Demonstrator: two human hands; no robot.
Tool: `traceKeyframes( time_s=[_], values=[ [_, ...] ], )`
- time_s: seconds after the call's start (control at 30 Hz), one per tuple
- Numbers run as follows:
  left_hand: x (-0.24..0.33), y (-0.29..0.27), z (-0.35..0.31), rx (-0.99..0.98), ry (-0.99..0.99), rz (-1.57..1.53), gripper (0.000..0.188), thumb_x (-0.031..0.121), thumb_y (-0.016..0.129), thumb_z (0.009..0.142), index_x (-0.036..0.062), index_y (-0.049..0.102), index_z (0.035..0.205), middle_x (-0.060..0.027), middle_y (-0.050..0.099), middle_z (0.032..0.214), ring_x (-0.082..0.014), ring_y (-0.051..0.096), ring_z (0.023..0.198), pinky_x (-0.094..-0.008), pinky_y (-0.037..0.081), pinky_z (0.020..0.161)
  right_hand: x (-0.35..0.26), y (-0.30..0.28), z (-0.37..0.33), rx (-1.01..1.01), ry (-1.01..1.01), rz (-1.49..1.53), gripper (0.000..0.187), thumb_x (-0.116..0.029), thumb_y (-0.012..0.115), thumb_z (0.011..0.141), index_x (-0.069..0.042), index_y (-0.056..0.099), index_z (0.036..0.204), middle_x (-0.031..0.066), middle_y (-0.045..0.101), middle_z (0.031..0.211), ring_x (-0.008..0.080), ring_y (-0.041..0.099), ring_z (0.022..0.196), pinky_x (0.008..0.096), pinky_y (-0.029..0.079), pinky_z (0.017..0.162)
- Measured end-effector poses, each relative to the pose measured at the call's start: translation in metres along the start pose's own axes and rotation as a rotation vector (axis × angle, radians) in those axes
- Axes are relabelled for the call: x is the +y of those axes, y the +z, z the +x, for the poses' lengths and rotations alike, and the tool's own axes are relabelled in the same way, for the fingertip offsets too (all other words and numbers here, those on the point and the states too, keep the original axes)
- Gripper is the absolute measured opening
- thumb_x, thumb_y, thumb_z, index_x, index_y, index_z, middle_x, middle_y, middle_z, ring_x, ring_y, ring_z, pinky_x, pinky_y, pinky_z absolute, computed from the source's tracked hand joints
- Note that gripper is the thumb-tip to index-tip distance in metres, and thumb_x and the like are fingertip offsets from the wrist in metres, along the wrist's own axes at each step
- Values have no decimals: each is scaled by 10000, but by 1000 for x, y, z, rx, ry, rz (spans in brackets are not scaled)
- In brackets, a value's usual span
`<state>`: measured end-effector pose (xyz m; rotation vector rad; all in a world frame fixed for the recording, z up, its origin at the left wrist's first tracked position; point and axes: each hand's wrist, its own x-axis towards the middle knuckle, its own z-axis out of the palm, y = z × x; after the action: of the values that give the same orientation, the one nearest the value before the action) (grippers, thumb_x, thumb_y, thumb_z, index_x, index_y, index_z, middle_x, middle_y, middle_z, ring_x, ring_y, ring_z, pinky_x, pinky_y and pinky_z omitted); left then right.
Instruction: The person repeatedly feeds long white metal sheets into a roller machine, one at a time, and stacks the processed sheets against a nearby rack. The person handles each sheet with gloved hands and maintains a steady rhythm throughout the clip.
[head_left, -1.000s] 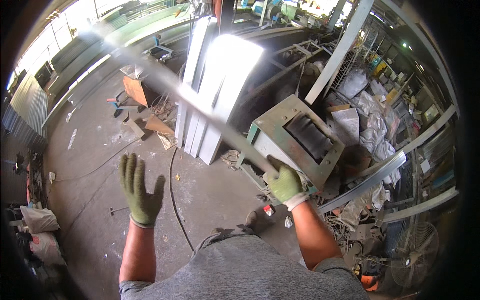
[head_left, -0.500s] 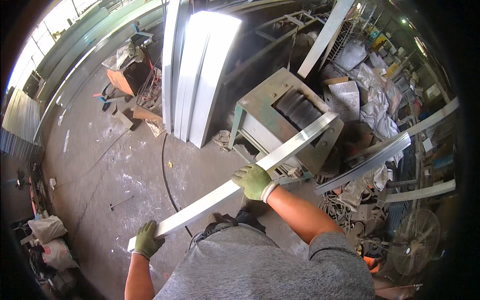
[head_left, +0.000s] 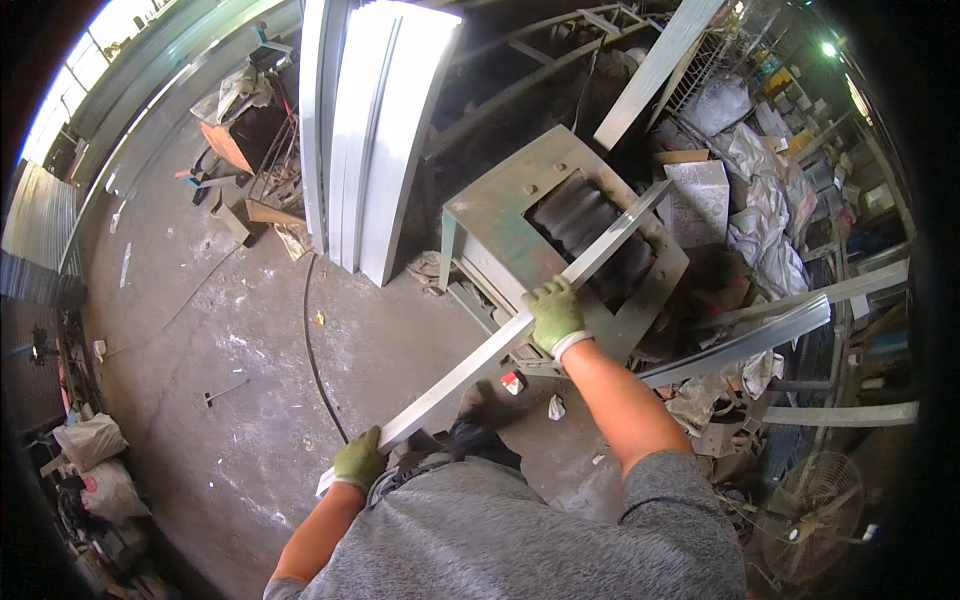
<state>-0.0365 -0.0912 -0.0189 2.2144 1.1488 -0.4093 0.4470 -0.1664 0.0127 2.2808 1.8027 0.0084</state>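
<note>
A long silvery metal bar (head_left: 462, 380) runs slantwise across my front, from low left to upper right. My left hand (head_left: 360, 458), in a green work glove, is closed round it near its lower end. Farther up, my right hand (head_left: 556, 312) grips the bar in a matching glove with a white cuff. The bar's far part passes over the opening of a worn metal machine (head_left: 492, 208), where a dark ribbed roller (head_left: 585, 225) shows. Whether the bar touches the roller, I cannot tell.
Tall shiny metal profiles (head_left: 390, 130) stand upright left of the machine. Silvery sacks (head_left: 765, 200), curved metal strips (head_left: 750, 345) and a wire-caged fan (head_left: 815, 515) are on the right. A dark cable (head_left: 312, 350) lies on the floor; bags (head_left: 90, 440) are heaped at far left.
The bar has swung and shifted forward and right, its far end now beyond the roller. Both hands moved right with it, my right hand also forward. My view has shifted slightly.
</note>
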Motion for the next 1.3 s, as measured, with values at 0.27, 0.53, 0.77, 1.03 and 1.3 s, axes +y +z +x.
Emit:
traceKeyframes(
  time_s=[0.27,0.53,0.77,1.03,1.3],
  values=[
    [79,-27,43,-76,99,0,291,375,620,1041,133,653,1200,-218,786,1096,-466,758,1011,-578,595,853,93,-10,15,-15,63,31,300,-204,707,862,-162,780,1150,95,760,1166,308,655,1235,494,355,1226],
    [4,2,-13,-68,40,-109,380,417,691,995,171,698,1285,-182,793,1150,-429,760,1061,-527,602,874,2,3,-10,81,14,189,354,-146,721,771,-199,795,1113,51,757,1135,287,656,1227,516,334,1251],
    [-73,32,-64,-115,-27,-160,521,450,706,998,177,659,1439,-186,766,1299,-414,739,1165,-504,589,945,-86,-1,-40,36,-4,206,295,-189,758,774,-177,787,1067,58,749,1139,283,639,1244,523,321,1245],
    [-152,52,-110,-81,-85,-146,591,486,684,1003,142,653,1482,-191,726,1398,-403,709,1254,-488,573,1031,-171,-3,-59,-26,-57,182,271,-226,662,889,-153,783,1120,88,759,1212,286,631,1291,502,322,1247],
    [-204,65,-138,-41,-139,-147,483,263,695,984,137,666,1449,-176,730,1384,-403,696,1266,-479,562,1053,-226,0,-62,-28,-79,287,274,-196,630,861,-123,784,1075,99,763,1191,318,616,1330,537,324,1241]
  ],
)
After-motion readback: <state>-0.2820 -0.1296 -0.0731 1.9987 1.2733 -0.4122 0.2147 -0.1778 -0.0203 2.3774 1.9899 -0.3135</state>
